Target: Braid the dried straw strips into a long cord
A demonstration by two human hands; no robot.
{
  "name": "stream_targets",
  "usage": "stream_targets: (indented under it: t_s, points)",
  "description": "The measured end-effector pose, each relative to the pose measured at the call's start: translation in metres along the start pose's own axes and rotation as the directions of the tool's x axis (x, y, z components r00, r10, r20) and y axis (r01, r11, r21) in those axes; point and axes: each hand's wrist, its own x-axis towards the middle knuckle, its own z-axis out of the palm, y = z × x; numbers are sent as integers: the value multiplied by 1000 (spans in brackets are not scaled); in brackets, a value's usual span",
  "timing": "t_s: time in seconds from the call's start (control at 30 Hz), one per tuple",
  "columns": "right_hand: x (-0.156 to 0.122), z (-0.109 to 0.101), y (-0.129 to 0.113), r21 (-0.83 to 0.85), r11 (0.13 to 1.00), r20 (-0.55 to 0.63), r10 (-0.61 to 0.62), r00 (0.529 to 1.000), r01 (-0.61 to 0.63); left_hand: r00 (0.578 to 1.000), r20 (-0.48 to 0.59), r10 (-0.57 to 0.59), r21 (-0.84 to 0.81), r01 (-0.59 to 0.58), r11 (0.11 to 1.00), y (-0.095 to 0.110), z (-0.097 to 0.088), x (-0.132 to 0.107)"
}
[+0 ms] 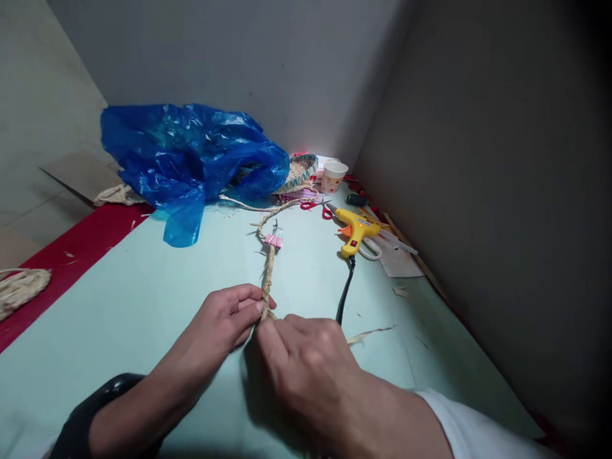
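Note:
A straw-coloured braided cord (269,271) runs from my hands toward the back of the table. My left hand (235,313) is closed, pinching the braid between thumb and fingers. Just below it, my right hand (306,350) is closed on the near end of the same braid; its fingertips are partly hidden behind the hand. A pink binder clip (274,241) grips the cord farther up. Beyond the clip the cord curves away to the right. A loose strand of fibre (368,334) sticks out to the right of my right hand.
A yellow glue gun (356,231) with a black cable lies at right, near red-handled scissors (326,208). Behind stand a paper cup (333,176) and a woven basket (302,171). A blue plastic bag (191,150) fills the back left. Coiled braid (21,290) lies at far left. A grey wall closes the right.

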Motion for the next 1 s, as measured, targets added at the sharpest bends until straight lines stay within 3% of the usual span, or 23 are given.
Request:
stream_targets:
  t_s: [0.1, 0.23, 0.33, 0.4, 0.47, 0.53, 0.6, 0.67, 0.73, 0.8, 0.83, 1.0]
  points:
    - [-3, 6, -6, -76, 992, -51, -109, 993, 105, 998, 39, -47, -92, 51, 995, 0, -1, -1]
    - [-6, 8, -9, -139, 975, -50, -179, 983, 171, 997, 64, -36, -74, 41, 996, 0, -2, -2]
    - [-2, -1, -2, 85, 994, -10, -73, 997, 74, 998, 52, 28, -13, -27, 1000, -1, -4, -2]
    - [4, -10, 8, 302, 946, 23, 118, 993, -120, 996, 43, 72, -13, -72, 997, -2, -6, -3]
    - [12, -17, 19, 445, 821, 109, 348, 931, -358, 995, 57, 83, -37, -81, 996, -3, -6, -4]
    - [17, -18, 28, 562, 657, 291, 412, 863, -503, 995, 64, 78, -62, -74, 995, -4, -7, -5]
    - [19, -14, 33, 685, 471, 457, 315, 832, -555, 995, 58, 84, -90, -78, 993, -4, -6, -6]
    - [19, -7, 34, 770, 282, 532, 211, 820, -572, 994, 59, 88, -108, -81, 991, -2, -5, -7]
    - [18, -3, 34, 778, 166, 584, 166, 795, -606, 991, 93, 101, -100, -92, 991, -1, -5, -7]
    - [17, -4, 34, 755, 165, 620, 137, 772, -635, 985, 117, 123, -33, -120, 992, 0, -5, -7]
    - [17, -5, 34, 741, 204, 627, 132, 768, -640, 985, 112, 134, 25, -138, 990, -1, -5, -7]
    - [19, -12, 31, 610, 579, 495, 256, 830, -542, 977, 5, 215, 383, -200, 902, -2, -8, -8]
